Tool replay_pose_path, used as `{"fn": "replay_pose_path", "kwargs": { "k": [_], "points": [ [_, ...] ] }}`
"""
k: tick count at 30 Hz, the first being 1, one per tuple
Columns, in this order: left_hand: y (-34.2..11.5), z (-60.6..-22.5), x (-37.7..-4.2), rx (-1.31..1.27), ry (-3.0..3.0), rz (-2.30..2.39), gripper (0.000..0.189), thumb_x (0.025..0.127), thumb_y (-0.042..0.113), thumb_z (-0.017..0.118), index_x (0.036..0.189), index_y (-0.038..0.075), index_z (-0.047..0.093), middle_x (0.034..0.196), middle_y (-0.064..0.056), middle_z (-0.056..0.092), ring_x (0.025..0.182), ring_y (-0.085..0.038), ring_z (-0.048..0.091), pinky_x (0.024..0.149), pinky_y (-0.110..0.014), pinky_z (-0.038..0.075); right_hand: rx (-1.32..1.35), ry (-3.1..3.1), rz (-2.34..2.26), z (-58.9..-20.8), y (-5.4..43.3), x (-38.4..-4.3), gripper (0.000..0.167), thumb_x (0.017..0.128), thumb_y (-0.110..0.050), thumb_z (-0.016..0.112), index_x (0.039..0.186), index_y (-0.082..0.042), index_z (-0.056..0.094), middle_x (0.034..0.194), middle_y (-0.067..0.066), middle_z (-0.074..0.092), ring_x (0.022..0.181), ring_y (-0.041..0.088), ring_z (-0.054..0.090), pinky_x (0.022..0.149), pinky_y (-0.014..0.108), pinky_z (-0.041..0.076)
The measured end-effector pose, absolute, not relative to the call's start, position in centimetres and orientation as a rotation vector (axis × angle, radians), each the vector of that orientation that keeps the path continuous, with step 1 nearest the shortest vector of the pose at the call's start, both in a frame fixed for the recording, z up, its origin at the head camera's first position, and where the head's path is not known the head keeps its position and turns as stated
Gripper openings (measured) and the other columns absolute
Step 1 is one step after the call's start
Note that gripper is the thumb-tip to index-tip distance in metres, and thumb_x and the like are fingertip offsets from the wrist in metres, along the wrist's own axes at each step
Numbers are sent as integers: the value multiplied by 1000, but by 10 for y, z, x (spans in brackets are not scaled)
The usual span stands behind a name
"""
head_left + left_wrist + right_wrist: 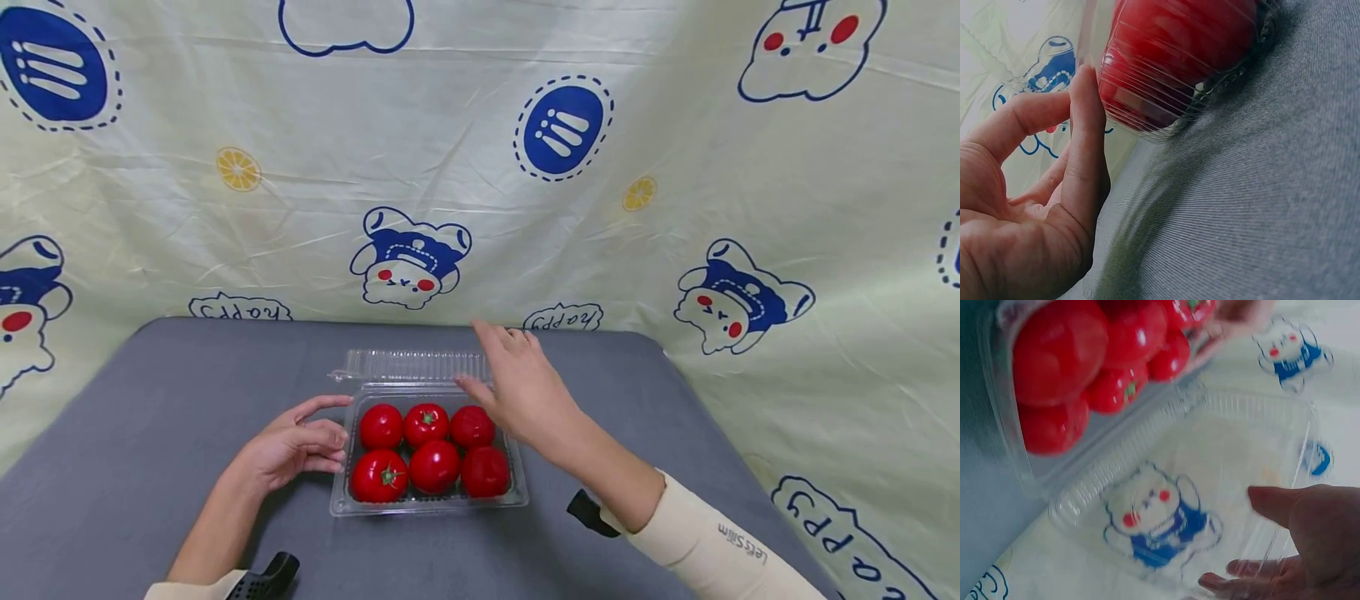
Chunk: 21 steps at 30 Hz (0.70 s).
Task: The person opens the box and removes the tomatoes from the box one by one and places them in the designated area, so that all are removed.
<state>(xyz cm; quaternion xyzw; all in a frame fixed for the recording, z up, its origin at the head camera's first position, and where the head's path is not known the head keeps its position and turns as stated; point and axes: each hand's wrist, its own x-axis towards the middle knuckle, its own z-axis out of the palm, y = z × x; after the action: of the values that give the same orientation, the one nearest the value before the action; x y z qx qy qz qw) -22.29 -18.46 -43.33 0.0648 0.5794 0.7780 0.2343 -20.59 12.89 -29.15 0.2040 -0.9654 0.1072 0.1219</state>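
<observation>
A clear plastic clamshell box (431,510) sits on the table with several red tomatoes (435,468) in two rows, some with green stems. Its ribbed lid (412,365) is hinged at the far side and stands raised. My left hand (300,446) is at the box's left side, fingertips right at the wall, its index finger along the rim. In the right wrist view, the lid (1235,444) is between the right thumb and fingers, which are spread apart. The right hand (525,387) reaches over the box's far right corner.
A grey cloth covers the table (187,400). Behind it hangs a pale curtain (480,167) printed with blue bears and orange slices. Black wrist devices (592,512) and light sleeves (720,542) are on the forearms.
</observation>
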Motion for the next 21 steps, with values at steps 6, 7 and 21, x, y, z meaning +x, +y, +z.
{"fn": "replay_pose_path", "kwargs": {
  "k": [6, 7, 21],
  "points": [
    [-185, -433, -223, 162, 1598, 2135, 54, 96, 2, 61, 145, 9, 40, 86, -1, 72, 71, -16, 72, 74, -37, 64, 385, -2890, 622, -277, 148, -230, 62, 98, -22, 64, 152, -4, 39, 145, 20, 56, 122, 38, 63, 99, 51, 56],
    [-185, -433, -223, 158, 1601, 2134, 54, 96, 2, 61, 145, 9, 40, 86, -1, 72, 71, -16, 72, 74, -37, 64, 356, -2886, 689, -276, 152, -235, 58, 99, -21, 62, 151, -4, 40, 143, 20, 58, 119, 37, 64, 97, 51, 56],
    [-185, -427, -222, 119, 1668, 2090, 66, 94, 2, 65, 152, 5, 35, 92, -3, 73, 75, -18, 72, 76, -40, 64, 130, -2800, 1616, -311, 181, -287, 40, 103, -16, 57, 140, -2, 54, 136, 23, 60, 119, 41, 62, 102, 48, 55]
  ]
}}
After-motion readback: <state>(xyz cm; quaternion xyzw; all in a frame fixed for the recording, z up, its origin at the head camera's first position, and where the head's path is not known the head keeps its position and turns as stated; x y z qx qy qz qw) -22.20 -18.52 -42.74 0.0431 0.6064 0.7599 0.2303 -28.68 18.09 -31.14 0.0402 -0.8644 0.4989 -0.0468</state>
